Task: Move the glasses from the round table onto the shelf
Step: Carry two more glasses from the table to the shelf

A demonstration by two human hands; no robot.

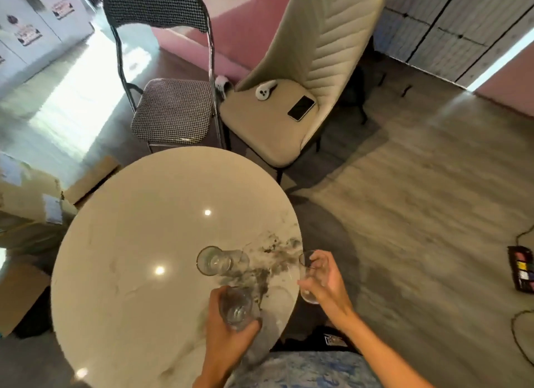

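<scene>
Clear drinking glasses: left hand [228,338] grasps one [237,308], right hand [325,283] another [309,275]; a third gold-rimmed glass [216,262] stands on the round marble table [130,243]. Pick-up stage; next, carrying both to the unseen shelf.

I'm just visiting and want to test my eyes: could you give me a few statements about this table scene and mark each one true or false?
1. Each hand holds a glass. True: the left hand grips one glass, the right hand another glass.
2. No glass is left standing on the table. False: a third glass stands there, untouched.
3. A phone lies on the beige chair. True.
4. The phone lies on the checkered chair. False: that seat is bare.
5. The right hand's glass is over the table's middle. False: it is at the table's right edge.
</scene>
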